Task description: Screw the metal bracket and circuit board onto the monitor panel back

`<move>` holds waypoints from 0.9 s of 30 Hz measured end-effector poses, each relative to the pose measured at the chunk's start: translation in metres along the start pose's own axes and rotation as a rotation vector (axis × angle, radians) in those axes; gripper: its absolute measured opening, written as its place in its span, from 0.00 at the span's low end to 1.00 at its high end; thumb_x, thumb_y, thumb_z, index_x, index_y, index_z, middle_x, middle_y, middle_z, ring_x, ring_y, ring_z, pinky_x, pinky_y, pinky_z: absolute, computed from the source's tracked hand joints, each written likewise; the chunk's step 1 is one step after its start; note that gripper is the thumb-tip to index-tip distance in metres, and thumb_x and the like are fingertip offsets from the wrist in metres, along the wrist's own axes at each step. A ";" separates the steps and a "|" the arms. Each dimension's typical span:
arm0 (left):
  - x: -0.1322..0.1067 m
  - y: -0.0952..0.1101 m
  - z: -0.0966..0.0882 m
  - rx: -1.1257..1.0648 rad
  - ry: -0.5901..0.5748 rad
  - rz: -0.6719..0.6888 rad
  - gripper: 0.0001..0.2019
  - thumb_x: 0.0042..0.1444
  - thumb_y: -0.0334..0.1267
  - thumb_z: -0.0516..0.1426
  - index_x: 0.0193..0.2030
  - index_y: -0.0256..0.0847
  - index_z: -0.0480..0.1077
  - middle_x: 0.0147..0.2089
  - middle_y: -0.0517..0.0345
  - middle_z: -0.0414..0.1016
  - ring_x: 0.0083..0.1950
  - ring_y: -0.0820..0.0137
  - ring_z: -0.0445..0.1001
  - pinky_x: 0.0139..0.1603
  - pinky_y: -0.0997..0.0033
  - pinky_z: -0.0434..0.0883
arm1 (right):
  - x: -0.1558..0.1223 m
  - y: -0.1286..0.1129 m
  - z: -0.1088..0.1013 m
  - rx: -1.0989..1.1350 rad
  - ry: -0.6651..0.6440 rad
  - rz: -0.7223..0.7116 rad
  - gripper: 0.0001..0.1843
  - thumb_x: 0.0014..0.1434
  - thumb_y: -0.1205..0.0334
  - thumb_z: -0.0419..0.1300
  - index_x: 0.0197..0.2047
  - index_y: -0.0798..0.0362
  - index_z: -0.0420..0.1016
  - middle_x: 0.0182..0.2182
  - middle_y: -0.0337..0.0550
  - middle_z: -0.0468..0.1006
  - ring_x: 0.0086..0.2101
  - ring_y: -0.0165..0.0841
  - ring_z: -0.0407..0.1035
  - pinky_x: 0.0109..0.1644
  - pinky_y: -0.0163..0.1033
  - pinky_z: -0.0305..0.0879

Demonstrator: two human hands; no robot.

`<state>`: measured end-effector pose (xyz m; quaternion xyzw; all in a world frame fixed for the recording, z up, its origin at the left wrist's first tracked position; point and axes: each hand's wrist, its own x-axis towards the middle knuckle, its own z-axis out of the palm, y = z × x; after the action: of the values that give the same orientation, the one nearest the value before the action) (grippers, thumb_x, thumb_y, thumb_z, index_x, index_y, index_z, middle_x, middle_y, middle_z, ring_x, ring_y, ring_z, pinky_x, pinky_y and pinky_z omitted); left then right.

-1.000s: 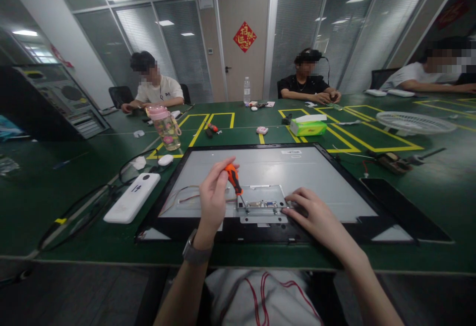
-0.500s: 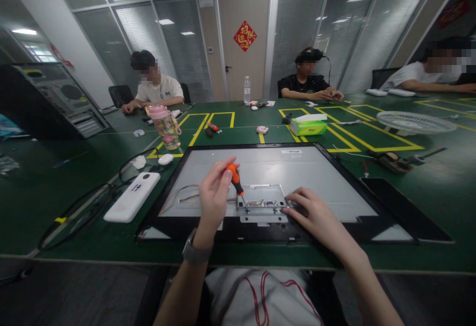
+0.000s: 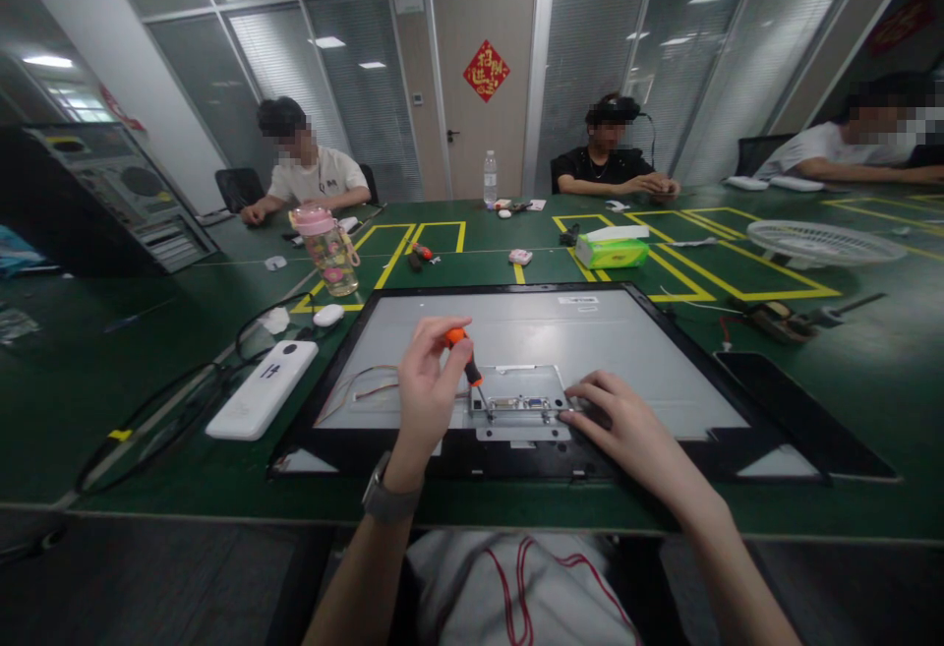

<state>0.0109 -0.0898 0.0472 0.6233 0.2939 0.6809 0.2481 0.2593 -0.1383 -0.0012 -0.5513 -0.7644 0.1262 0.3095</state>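
Note:
My left hand [image 3: 429, 381] is closed around an orange and black screwdriver [image 3: 464, 353], which slants downward. The tip meets the front left of a metal bracket [image 3: 516, 382] with video ports along its front edge; a screw there is too small to make out. The bracket sits on the grey back of a flat display panel [image 3: 626, 351] with a black frame, lying on the table. At the bracket's right end, the thumb and fingers of my right hand [image 3: 623, 420] grip its edge. Thin wires [image 3: 369, 392] run out to the left of the bracket.
Left of the panel lie a white power bank [image 3: 264, 390], black cables [image 3: 158, 430] and a pink-lidded bottle [image 3: 328, 253]. A dark phone-like slab [image 3: 803, 410] lies at the right. Beyond are a green tissue pack [image 3: 612, 250], a white fan grille [image 3: 826, 241] and several people seated.
My left fingers have shifted slightly around the screwdriver handle, and the thumb has moved across it. The screwdriver tip and my right hand stay in place.

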 end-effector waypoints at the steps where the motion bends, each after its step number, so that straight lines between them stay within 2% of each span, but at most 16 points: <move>1: 0.001 0.000 0.000 0.024 0.017 0.024 0.07 0.58 0.37 0.61 0.42 0.41 0.77 0.39 0.56 0.71 0.37 0.73 0.72 0.40 0.74 0.72 | 0.000 0.000 0.000 0.000 0.000 0.001 0.09 0.64 0.56 0.59 0.42 0.49 0.77 0.40 0.46 0.75 0.43 0.42 0.72 0.50 0.48 0.69; 4: 0.001 0.000 -0.001 0.100 0.028 0.053 0.07 0.59 0.36 0.60 0.43 0.42 0.77 0.40 0.56 0.71 0.39 0.71 0.72 0.41 0.72 0.71 | 0.000 -0.001 0.000 -0.002 0.003 0.002 0.09 0.63 0.57 0.59 0.42 0.49 0.77 0.40 0.46 0.75 0.42 0.42 0.73 0.50 0.48 0.69; 8: -0.001 0.002 -0.002 0.127 -0.032 0.044 0.13 0.65 0.37 0.52 0.50 0.42 0.75 0.44 0.52 0.74 0.44 0.68 0.73 0.46 0.68 0.71 | 0.000 -0.002 -0.001 -0.006 0.006 0.004 0.08 0.63 0.56 0.59 0.41 0.49 0.77 0.40 0.46 0.75 0.41 0.41 0.73 0.49 0.48 0.70; 10: -0.001 0.003 -0.001 0.126 -0.028 0.058 0.11 0.64 0.36 0.54 0.50 0.42 0.75 0.42 0.54 0.73 0.42 0.69 0.73 0.43 0.70 0.71 | 0.000 -0.002 -0.001 -0.006 0.006 0.002 0.09 0.63 0.55 0.59 0.42 0.49 0.77 0.40 0.46 0.75 0.42 0.41 0.73 0.49 0.48 0.70; 14: 0.000 0.002 0.000 0.122 0.036 0.091 0.07 0.58 0.35 0.61 0.43 0.42 0.76 0.39 0.57 0.69 0.37 0.72 0.70 0.39 0.73 0.71 | 0.000 0.000 0.000 -0.013 0.005 0.002 0.09 0.63 0.55 0.59 0.42 0.48 0.78 0.40 0.46 0.76 0.42 0.42 0.73 0.49 0.48 0.70; 20: -0.001 0.003 -0.001 0.029 -0.019 -0.067 0.14 0.66 0.40 0.51 0.50 0.41 0.75 0.46 0.51 0.74 0.45 0.67 0.74 0.46 0.69 0.72 | 0.001 -0.003 -0.001 -0.011 0.004 0.008 0.09 0.64 0.55 0.58 0.42 0.48 0.78 0.40 0.46 0.76 0.42 0.42 0.73 0.50 0.48 0.70; 24: 0.001 0.005 0.000 0.074 0.004 0.015 0.09 0.61 0.38 0.58 0.45 0.42 0.77 0.38 0.55 0.71 0.38 0.71 0.71 0.41 0.73 0.71 | 0.001 -0.002 -0.001 -0.005 0.005 0.011 0.10 0.64 0.55 0.58 0.42 0.49 0.78 0.40 0.46 0.75 0.42 0.42 0.73 0.50 0.48 0.70; 27: 0.002 0.005 0.001 0.100 0.026 0.057 0.08 0.58 0.38 0.61 0.42 0.42 0.78 0.37 0.56 0.69 0.37 0.71 0.70 0.38 0.73 0.71 | 0.001 -0.001 0.000 -0.005 0.004 0.006 0.09 0.63 0.55 0.59 0.42 0.48 0.78 0.39 0.46 0.76 0.42 0.42 0.73 0.49 0.48 0.70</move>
<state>0.0120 -0.0917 0.0518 0.6342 0.3129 0.6800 0.1933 0.2586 -0.1380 -0.0004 -0.5545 -0.7625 0.1241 0.3093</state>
